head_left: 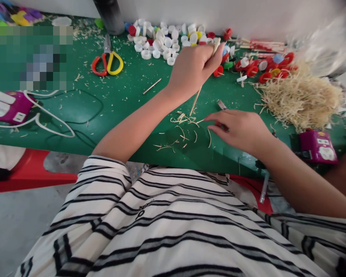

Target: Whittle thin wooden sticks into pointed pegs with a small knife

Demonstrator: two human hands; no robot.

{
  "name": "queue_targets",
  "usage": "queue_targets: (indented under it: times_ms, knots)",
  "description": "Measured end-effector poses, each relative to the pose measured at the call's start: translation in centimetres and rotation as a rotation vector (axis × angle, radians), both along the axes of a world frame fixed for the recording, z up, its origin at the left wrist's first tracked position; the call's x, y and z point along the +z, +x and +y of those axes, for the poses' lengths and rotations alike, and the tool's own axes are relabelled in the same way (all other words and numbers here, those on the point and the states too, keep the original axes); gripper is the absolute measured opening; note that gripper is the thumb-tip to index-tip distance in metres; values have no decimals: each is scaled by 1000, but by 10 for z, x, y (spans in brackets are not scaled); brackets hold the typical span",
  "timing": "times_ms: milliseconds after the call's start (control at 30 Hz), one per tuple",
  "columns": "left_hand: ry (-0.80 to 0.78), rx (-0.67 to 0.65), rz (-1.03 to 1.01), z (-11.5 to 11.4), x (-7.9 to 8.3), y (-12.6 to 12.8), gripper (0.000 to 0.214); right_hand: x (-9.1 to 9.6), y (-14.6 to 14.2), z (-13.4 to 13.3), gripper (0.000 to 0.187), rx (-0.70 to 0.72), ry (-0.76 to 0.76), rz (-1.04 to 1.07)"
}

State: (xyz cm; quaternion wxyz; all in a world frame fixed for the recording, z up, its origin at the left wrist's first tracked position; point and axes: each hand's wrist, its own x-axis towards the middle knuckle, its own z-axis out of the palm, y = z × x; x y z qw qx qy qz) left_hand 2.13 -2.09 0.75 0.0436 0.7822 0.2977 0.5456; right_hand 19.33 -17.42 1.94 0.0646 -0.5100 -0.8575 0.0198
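Note:
My left hand [192,67] is closed in a fist around a thin wooden stick [195,102]. One end sticks out above the thumb, and the lower end slants down to the table among pale curled wood shavings [182,118]. Right beside that pile, my right hand [238,127] reaches in with fingers stretched out and somewhat apart; a fingertip is at a shaving. A small metal piece [221,104] shows just behind its fingers, and something dark lies under the fingers, too hidden to name.
Scissors [107,61], a thin metal rod [152,86] and a dark bottle [109,17] are on the green table. White bottle caps [161,38] lie along the wall, red caps [252,71] to the right. A heap of shavings [302,96] and a purple box [317,146] stand right; a white cable [54,119] loops left.

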Motion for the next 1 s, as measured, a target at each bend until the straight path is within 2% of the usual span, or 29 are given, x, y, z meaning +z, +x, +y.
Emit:
queue_targets:
  times_ms: [133, 267, 433, 667, 1000]
  knots:
    - [-29, 7, 15, -2, 1, -1, 59, 1, 8, -12, 23, -67, -30, 35]
    - [-51, 8, 21, -4, 3, -1, 58, -5, 5, -21, 29, 10, -81, 29]
    - [-24, -11, -37, -1, 1, 1, 56, -9, 0, -19, 35, 77, -70, 42]
    - [-27, -26, -29, 1, -1, 2, 58, -5, 3, -14, 19, -22, -215, 163]
    - [26, 59, 40, 0, -2, 2, 57, -6, 13, -3, 29, -110, -216, 421]
